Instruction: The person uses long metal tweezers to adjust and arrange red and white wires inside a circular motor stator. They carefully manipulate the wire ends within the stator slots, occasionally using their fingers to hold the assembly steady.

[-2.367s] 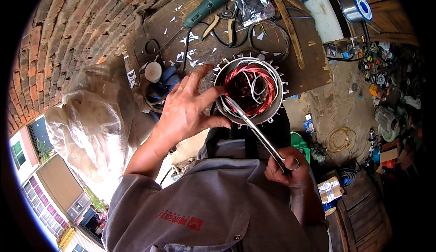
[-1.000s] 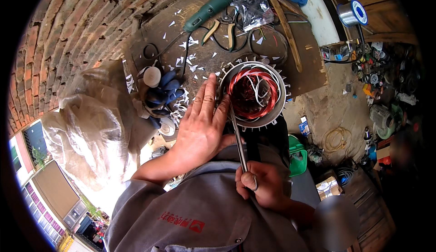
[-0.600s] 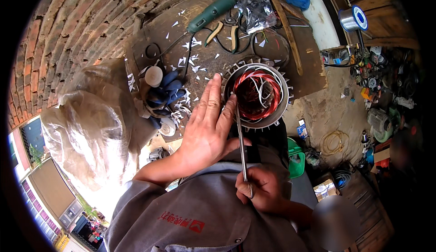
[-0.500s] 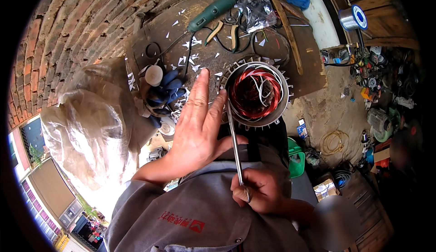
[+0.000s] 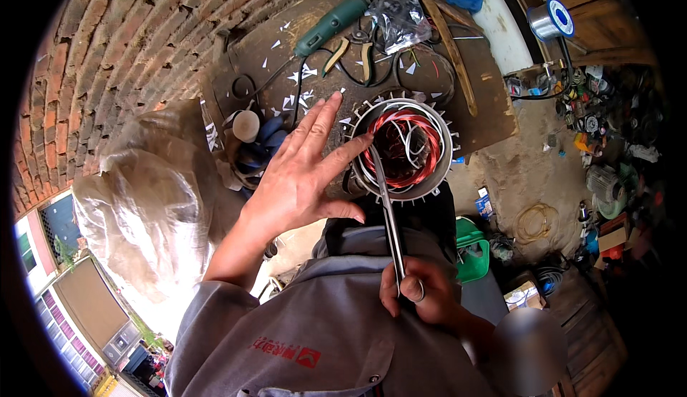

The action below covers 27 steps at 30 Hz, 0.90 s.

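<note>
A round metal motor stator (image 5: 449, 155) with a finned rim stands at the bench's near edge. A ring of red copper winding (image 5: 431, 164) lies inside it, with white leads looped across its middle. My left hand (image 5: 300, 161) is open, fingers spread, its index fingertip at the left of the winding. My right hand (image 5: 418, 289) is closed round the handle end of a long, slim metal tool (image 5: 390, 218) with two shanks, like forceps or scissors. The tool's tip reaches inside the stator's rim, close to my left index finger; what it touches there is unclear.
White paper scraps (image 5: 304, 100), a green power tool (image 5: 333, 25), pliers (image 5: 336, 57) and a plastic bag (image 5: 401, 17) lie on the bench (image 5: 479, 121). A wooden stick (image 5: 447, 42) crosses its right side. A solder wire spool (image 5: 551, 21) is at right, a green bin (image 5: 472, 254) below.
My left hand has moved right and its index finger now reaches over the stator's rim. The tool's tip has gone from the rim's outer left side to inside it; my right hand shifted slightly right.
</note>
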Available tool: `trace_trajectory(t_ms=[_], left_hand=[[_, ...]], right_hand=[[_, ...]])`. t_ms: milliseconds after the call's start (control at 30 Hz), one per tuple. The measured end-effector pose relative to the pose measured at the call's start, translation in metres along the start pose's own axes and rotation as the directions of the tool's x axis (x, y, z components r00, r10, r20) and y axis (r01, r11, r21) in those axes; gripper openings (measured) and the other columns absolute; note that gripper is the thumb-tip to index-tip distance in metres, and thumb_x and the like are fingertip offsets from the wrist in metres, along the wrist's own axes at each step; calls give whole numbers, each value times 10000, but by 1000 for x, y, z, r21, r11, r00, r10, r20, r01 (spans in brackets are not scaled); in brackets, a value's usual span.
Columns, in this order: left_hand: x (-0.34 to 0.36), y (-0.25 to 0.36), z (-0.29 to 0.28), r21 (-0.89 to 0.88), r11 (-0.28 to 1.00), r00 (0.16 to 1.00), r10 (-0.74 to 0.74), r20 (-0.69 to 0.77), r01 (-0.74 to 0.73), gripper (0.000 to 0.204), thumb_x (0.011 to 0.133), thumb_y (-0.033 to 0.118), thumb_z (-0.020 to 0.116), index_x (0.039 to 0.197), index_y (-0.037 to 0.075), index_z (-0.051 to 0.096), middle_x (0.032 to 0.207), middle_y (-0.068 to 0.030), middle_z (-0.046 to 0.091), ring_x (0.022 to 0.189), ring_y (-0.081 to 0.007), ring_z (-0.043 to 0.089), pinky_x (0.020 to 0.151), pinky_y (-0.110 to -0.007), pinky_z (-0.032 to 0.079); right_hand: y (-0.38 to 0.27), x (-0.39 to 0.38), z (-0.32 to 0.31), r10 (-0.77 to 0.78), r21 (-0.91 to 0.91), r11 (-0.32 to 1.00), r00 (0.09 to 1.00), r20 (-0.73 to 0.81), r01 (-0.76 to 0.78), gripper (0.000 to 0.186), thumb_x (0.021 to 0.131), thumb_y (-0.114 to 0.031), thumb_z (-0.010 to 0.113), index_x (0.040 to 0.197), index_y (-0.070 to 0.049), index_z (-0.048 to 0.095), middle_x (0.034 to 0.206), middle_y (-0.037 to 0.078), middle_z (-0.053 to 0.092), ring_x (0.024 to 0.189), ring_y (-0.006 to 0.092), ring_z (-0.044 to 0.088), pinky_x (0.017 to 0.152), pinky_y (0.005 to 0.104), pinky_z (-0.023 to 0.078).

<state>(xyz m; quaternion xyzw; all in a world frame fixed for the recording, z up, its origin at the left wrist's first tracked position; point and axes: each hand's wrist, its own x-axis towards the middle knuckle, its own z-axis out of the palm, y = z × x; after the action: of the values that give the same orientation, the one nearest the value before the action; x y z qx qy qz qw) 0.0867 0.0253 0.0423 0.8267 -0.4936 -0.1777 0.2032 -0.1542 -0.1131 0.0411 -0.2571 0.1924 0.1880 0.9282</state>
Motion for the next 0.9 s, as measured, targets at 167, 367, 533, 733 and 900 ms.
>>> trace_trajectory(t_ms=[167, 367, 533, 733, 900], left_hand=[[16, -8, -3, 133, 991, 998, 23, 51, -30, 947, 499, 601, 814, 1321, 179, 606, 1570, -271, 235, 1401, -471, 329, 1115, -507, 346], [23, -3, -8, 259, 965, 995, 8, 100, -33, 928, 493, 636, 780, 1302, 211, 614, 1562, -224, 296, 1394, -428, 368, 1083, -496, 385], [28, 7, -12, 367, 929, 993, 8, 115, -50, 850, 546, 617, 750, 1278, 207, 614, 1551, -185, 342, 1363, -409, 418, 1072, -483, 401], [39, 11, -20, 411, 905, 978, 24, 207, -109, 772, 568, 554, 772, 1231, 189, 621, 1547, -133, 368, 1346, -362, 453, 1052, -466, 421], [40, 12, -23, 432, 891, 972, 44, 230, -142, 755, 556, 504, 802, 1209, 170, 624, 1545, -117, 375, 1348, -344, 456, 1044, -456, 429]], right_hand=[[9, 8, -5, -43, 16, 999, 999, 18, 42, 432, 993, -410, 569, 1062, 16, 542, 768, 81, 611, 678, 129, 574, 668, 260, 439], [13, 13, -4, -28, 114, 993, 998, 60, 21, 435, 985, -418, 580, 1063, 9, 547, 771, 73, 621, 673, 116, 570, 662, 255, 435], [18, 15, -5, -26, 155, 988, 998, 61, 16, 409, 993, -392, 574, 1064, 10, 547, 776, 73, 622, 678, 117, 574, 663, 252, 434], [15, 19, 4, -30, 208, 978, 999, 32, 22, 368, 1009, -343, 551, 1045, 23, 540, 762, 69, 588, 684, 121, 558, 660, 258, 419], [8, 25, 19, 11, 238, 971, 1000, -7, -9, 324, 1027, -306, 514, 1016, 17, 536, 752, 56, 556, 672, 116, 521, 657, 264, 405]])
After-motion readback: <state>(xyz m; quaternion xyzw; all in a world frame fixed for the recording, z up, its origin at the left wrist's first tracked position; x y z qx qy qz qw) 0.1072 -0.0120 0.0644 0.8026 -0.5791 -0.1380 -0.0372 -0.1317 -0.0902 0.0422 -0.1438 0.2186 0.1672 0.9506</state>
